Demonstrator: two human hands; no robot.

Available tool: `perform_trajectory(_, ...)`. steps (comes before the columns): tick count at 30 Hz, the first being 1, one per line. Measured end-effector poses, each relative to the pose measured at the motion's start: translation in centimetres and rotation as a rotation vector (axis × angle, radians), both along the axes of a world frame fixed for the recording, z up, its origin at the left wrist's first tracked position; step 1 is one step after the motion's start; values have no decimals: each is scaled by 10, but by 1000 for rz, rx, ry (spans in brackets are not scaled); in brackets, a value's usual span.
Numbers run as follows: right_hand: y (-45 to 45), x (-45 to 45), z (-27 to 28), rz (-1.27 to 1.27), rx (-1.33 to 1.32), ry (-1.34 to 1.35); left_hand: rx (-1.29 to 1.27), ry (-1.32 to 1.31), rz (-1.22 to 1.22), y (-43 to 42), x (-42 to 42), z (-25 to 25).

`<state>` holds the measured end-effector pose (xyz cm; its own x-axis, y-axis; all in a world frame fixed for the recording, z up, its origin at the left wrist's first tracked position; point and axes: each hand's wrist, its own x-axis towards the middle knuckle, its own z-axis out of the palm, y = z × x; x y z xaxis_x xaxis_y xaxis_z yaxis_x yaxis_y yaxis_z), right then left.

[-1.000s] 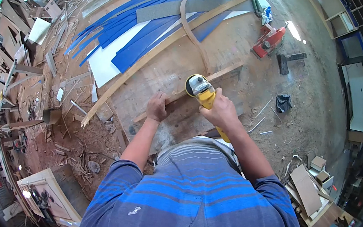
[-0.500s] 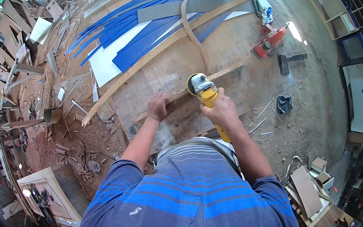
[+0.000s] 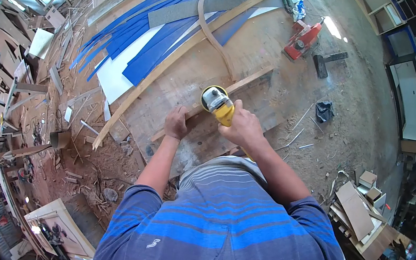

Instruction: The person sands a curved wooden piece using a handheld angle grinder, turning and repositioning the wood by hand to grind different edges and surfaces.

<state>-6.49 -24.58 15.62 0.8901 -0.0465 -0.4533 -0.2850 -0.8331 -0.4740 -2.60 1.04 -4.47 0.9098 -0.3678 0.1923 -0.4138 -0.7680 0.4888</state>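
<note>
My right hand [image 3: 242, 127] is wrapped round the yellow body of an angle grinder [image 3: 224, 112]. The grinder's round disc lies over a narrow wooden strip [image 3: 247, 83], close to my left hand; whether it touches the wood I cannot tell. With fingers curled over the strip, my left hand [image 3: 176, 123] grips it near its lower left end. The strip runs diagonally across a worn wooden work board [image 3: 171, 91]. A thin curved wooden piece [image 3: 214, 40] ends just above the grinder.
Blue strips [image 3: 120, 41] and a white sheet [image 3: 113, 79] lie at the upper left, crossed by a long wooden batten [image 3: 147, 78]. A red power tool [image 3: 302, 40], a hammer [image 3: 321, 66] and a black plastic scrap [image 3: 324, 111] are at right. Offcuts [image 3: 356, 210] pile up lower right.
The grinder and my right hand have moved left along the strip, towards my left hand, and the disc has turned more face-up. My left hand keeps its hold; the whole view has shifted slightly.
</note>
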Motion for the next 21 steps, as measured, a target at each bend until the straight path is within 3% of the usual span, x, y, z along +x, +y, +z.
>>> perform_trajectory(21, -101, 32, -21, -406, 167, -3, -9, -55, -33, -2, 1, 6)
